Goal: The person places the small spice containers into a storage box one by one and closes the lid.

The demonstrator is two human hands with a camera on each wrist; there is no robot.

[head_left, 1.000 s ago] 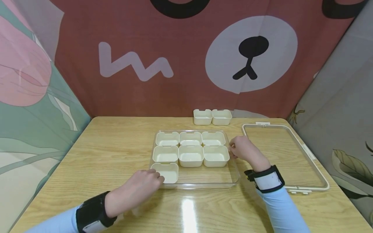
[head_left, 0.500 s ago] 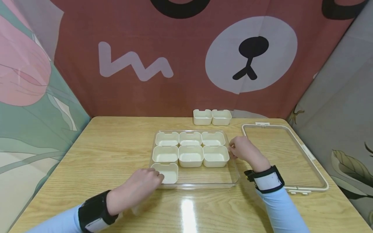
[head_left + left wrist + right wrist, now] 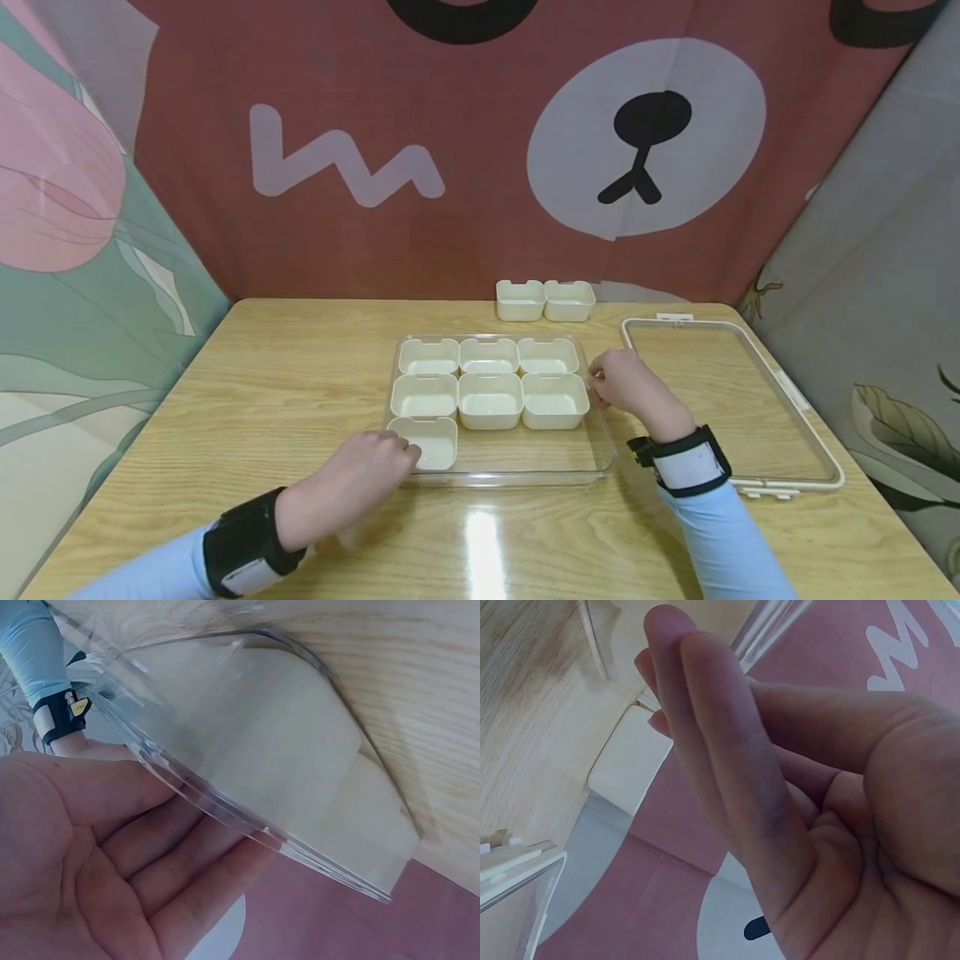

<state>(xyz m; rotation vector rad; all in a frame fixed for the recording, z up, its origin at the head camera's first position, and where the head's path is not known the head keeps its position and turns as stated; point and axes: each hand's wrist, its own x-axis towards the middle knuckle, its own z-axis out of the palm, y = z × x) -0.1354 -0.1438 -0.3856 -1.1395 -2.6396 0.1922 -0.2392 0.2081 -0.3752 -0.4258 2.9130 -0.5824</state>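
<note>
A clear plastic box (image 3: 525,481) holds several cream bins in rows. The back and middle rows have three each; one bin (image 3: 437,442) sits in the front left corner. My left hand (image 3: 360,475) reaches over the box's front left rim and pinches that corner bin, its fingertips partly hidden behind the rim in the left wrist view. At the box's right wall, my right hand (image 3: 633,385) holds the rim between thumb and fingers. Its long fingers (image 3: 727,742) lie together in the right wrist view, hiding the thumb tip.
Two more cream bins (image 3: 545,302) stand side by side at the table's back edge. A clear lid with a white frame (image 3: 791,387) lies on the right of the wooden table (image 3: 315,358). Printed cloths hang behind and at both sides.
The left hand shifts very slightly inward over the corner bin between the first frame and now. The right hand, the box and the other bins keep their places.
</note>
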